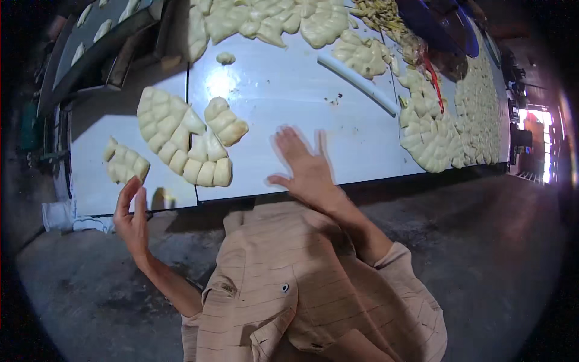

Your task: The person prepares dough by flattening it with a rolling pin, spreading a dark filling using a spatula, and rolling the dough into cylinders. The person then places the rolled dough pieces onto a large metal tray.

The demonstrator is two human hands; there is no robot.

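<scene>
My left hand (pixel 131 211) is at the near table edge, fingers loosely bent with a small gap at the tips, at the near corner of a small slab of segmented dough (pixel 125 158). My right hand (pixel 300 161) is open over the white tabletop (pixel 271 102), fingers spread and slightly blurred, with nothing in it. Between my hands lie a large curved cluster of pale dough pieces (pixel 163 127) and a smaller cluster (pixel 225 120). A small dough lump (pixel 226 58) sits farther back.
A pale rod (pixel 356 84) lies diagonally right. Masses of cut dough (pixel 431 139) cover the back and right, beside yellowish scraps (pixel 377 13), a blue basin (pixel 443 27) and a red object (pixel 435 84). Dark-framed trays with dough pieces (pixel 99 36) stand upper left. A bright doorway (pixel 537 145) is far right.
</scene>
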